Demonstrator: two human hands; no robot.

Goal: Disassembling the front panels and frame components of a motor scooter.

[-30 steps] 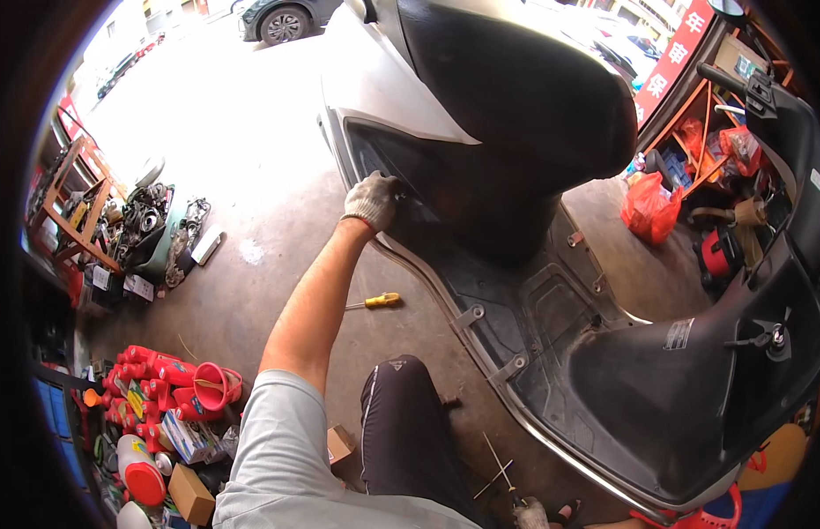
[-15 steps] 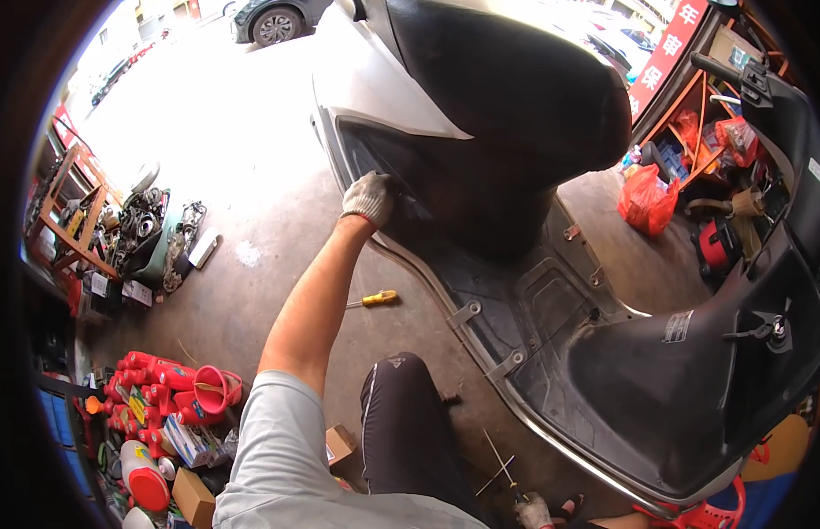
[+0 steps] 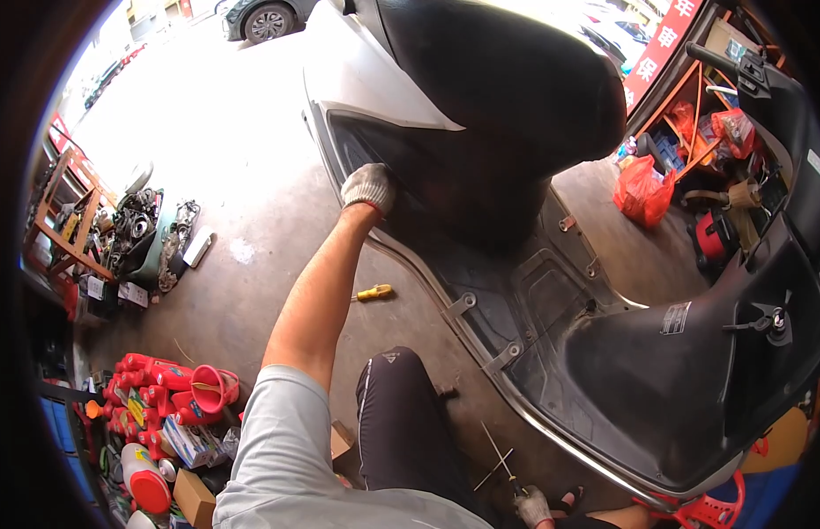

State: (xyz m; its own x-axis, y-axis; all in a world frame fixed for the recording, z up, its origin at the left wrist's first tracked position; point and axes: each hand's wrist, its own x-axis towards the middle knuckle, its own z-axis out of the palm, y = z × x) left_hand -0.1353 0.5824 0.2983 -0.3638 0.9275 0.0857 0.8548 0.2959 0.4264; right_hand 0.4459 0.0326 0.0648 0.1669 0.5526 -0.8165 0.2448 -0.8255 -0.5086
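Observation:
A scooter with a black seat [image 3: 507, 70], a white rear side panel [image 3: 366, 75] and a dark floorboard [image 3: 551, 291] stands before me. My left hand [image 3: 370, 188], in a knitted work glove, rests against the dark lower side panel [image 3: 410, 176] below the white one; its fingers are hidden behind the back of the hand. Low in the view, my gloved right hand [image 3: 534, 506] is closed round the handle of a screwdriver [image 3: 505, 458], its shaft pointing up and away. A thin dark line crosses the shaft; I cannot tell what it is. A yellow-handled screwdriver [image 3: 375, 293] lies on the floor beneath my left forearm.
Red bottles [image 3: 154, 379] and a red bucket [image 3: 214, 388] crowd the lower left, beside a cardboard box [image 3: 194, 499]. Metal parts [image 3: 137, 225] sit by a rack on the left. A red plastic bag [image 3: 644, 191] stands beyond the scooter. A car [image 3: 267, 19] is parked outside.
My left hand has turned slightly on the side panel, its back now facing up more. The view has shifted a little. My right hand still holds the screwdriver.

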